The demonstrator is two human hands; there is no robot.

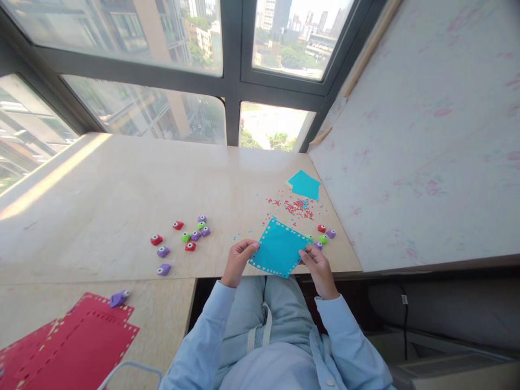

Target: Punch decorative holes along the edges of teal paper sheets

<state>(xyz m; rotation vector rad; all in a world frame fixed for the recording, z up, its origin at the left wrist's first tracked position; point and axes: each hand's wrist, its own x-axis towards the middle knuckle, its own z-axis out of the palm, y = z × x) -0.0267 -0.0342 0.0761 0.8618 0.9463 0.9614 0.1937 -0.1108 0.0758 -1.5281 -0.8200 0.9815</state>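
A square of blue paper point(280, 248) with small shapes punched along its edges is held up over the table's front edge. My left hand point(240, 259) pinches its left corner between thumb and fingers. On the opposite side my right hand point(319, 266) grips the paper's right edge, thumb on top. Just beyond the sheet lie scattered red and blue punched bits point(298, 207). Several small craft punches point(323, 239) in red, green and purple sit close to my right hand, partly behind the paper. More craft punches point(195, 235) stand in a loose group left of my left hand.
Farther back lies a stack of blue paper point(305, 186) near the wall point(426, 135). Red punched sheets point(77, 346) rest at the lower left, with a purple punch point(119, 298) on them. Windows point(162, 103) rise behind the table point(122, 184).
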